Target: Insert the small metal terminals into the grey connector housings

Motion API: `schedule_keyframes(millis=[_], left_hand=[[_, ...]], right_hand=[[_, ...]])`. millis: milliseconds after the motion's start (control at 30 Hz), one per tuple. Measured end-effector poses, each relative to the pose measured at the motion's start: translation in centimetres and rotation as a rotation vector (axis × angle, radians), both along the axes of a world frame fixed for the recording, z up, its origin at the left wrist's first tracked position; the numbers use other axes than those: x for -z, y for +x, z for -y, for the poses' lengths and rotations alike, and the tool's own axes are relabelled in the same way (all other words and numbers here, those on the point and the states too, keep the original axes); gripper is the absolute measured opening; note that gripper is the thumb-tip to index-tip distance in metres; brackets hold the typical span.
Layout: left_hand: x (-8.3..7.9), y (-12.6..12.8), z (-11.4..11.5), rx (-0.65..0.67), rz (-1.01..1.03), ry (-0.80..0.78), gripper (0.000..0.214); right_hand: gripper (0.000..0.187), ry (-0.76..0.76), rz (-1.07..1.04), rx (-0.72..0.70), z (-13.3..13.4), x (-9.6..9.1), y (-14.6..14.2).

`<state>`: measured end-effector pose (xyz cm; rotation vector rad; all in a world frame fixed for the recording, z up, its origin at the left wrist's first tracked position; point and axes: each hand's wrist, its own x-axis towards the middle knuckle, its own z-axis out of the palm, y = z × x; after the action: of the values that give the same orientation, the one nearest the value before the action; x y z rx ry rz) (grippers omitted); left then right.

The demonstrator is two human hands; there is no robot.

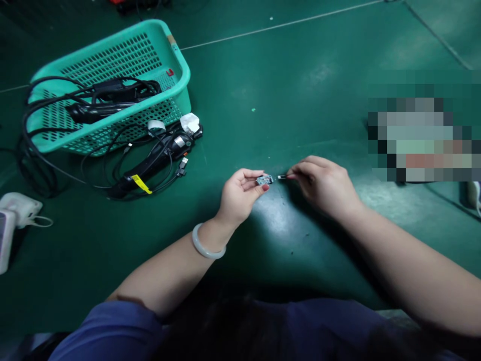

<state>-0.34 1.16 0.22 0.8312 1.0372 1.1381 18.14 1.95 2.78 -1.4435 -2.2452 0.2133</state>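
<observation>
My left hand (240, 195) pinches a small silvery circuit module (265, 179) between thumb and fingers. Facing it from the right, my right hand (325, 183) grips a small dark piece with a pale metal end (281, 177), its exact kind too small to make out. A narrow gap separates the two parts, and they do not touch. Both hands are above the green table surface, near the middle of the view.
A turquoise basket (182, 85) with black corded devices (101, 110) stands at upper left. Against it lies a black handheld device (158, 155) with cables and a USB plug (183, 164). White objects (22, 208) sit far left; a pixelated patch covers something at right.
</observation>
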Motion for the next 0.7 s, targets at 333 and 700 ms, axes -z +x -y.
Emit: schedule_keyframes(millis=[333,700], left_hand=[[0.2,0.2,0.2,0.084,-0.02,0.013,0.034],[0.1,0.1,0.1,0.055,0.045,0.017,0.029]], right_hand=[[0.016,0.155,-0.116,-0.108,0.9,-0.3,-1.8],[0.016,0.213,-0.145,-0.053,0.9,0.1,-1.6]])
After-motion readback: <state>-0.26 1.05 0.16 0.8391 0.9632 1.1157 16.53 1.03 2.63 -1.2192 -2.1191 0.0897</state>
